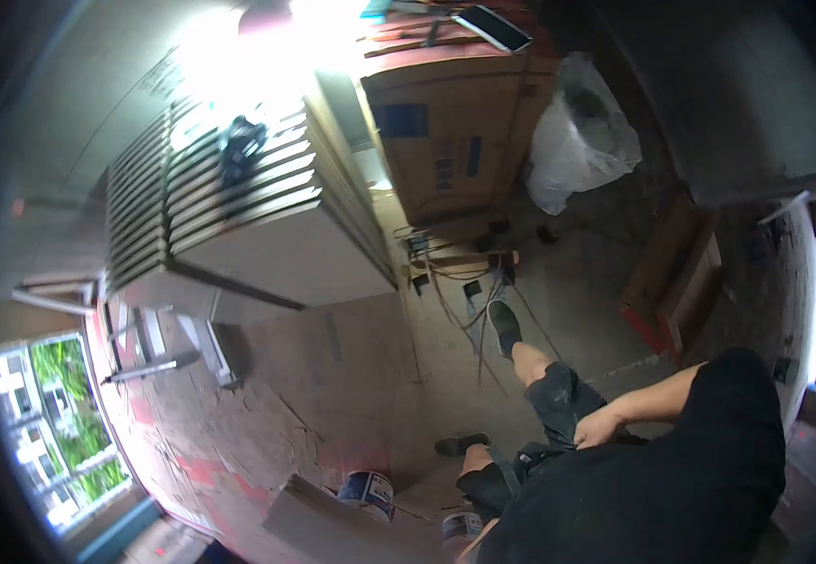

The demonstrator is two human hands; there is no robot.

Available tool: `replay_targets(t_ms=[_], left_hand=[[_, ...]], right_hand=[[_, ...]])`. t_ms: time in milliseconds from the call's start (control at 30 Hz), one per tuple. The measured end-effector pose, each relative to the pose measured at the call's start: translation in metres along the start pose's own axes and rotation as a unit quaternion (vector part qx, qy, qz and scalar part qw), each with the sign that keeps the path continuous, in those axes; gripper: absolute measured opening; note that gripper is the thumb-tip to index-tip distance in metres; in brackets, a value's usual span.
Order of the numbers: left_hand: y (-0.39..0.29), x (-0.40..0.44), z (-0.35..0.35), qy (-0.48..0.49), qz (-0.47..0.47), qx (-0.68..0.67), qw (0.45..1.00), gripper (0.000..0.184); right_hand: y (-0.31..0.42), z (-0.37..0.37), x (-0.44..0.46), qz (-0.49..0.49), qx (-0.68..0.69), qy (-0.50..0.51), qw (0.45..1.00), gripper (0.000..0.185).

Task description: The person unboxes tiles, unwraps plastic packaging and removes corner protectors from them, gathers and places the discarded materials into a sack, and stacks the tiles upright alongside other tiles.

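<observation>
My right hand (pixel 598 428) rests at the side of my dark shorts (pixel 561 399), near the pocket. Its fingers are curled closed against the cloth, and what they hold, if anything, is hidden. A black waist bag or strap (pixel 530 461) shows at my waist beside that hand. Only a sliver of skin, perhaps my left arm, appears at the bottom edge; my left hand is out of view. My feet in dark shoes (pixel 505 329) stand apart on the floor.
Ahead are a stack of pale panels (pixel 267 254), a large cardboard box (pixel 460 136) with a phone (pixel 493 28) above it, and a white plastic bag (pixel 582 141). Loose cables (pixel 446 291) lie near my foot. Paint buckets (pixel 368 493) and a long box (pixel 676 273) flank me.
</observation>
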State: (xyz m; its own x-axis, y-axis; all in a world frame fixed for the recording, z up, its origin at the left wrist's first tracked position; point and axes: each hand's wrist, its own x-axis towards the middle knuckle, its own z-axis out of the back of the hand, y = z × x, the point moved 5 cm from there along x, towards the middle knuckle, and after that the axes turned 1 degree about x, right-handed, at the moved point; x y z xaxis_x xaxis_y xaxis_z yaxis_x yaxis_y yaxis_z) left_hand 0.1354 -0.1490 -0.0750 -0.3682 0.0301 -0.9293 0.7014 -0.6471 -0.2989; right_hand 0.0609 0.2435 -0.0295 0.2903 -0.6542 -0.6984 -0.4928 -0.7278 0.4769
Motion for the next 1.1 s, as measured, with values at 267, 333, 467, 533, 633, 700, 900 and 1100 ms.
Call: replay_targets(t_ms=[267, 333, 467, 533, 633, 700, 900, 1100], left_hand=[[-0.089, 0.055, -0.027, 0.45, -0.026, 0.229, 0.863, 0.044], [-0.202, 0.153, 0.02, 0.342, -0.267, 0.313, 0.845, 0.04], [-0.333, 0.468, 0.087, -0.201, -0.356, 0.254, 0.876, 0.049], [-0.391, 0.603, 0.092, -0.264, -0.333, 0.323, 0.846, 0.072], [-0.448, 0.724, 0.086, -0.3, -0.233, 0.472, 0.796, 0.094], [-0.462, 0.762, 0.081, -0.229, -0.143, 0.491, 0.828, 0.097], [-0.394, 0.808, 0.025, -0.076, -0.306, 0.568, 0.76, 0.084], [-0.382, 0.75, 0.013, -0.067, -0.436, 0.51, 0.739, 0.11]], right_hand=[[0.022, 0.231, -0.015, 0.052, -0.262, -0.267, 0.926, 0.032], [-0.046, 0.357, 0.043, 0.054, -0.234, -0.539, 0.807, 0.033], [-0.132, 0.597, 0.082, -0.095, -0.271, -0.737, 0.612, 0.042], [-0.198, 0.689, 0.1, -0.069, -0.318, -0.784, 0.528, 0.046], [-0.235, 0.722, 0.093, -0.121, -0.387, -0.789, 0.461, 0.04], [-0.274, 0.743, 0.104, -0.119, -0.353, -0.787, 0.493, 0.037], [-0.31, 0.732, 0.136, -0.128, -0.284, -0.704, 0.638, 0.046], [-0.271, 0.755, 0.165, -0.065, -0.404, -0.714, 0.567, 0.066]])
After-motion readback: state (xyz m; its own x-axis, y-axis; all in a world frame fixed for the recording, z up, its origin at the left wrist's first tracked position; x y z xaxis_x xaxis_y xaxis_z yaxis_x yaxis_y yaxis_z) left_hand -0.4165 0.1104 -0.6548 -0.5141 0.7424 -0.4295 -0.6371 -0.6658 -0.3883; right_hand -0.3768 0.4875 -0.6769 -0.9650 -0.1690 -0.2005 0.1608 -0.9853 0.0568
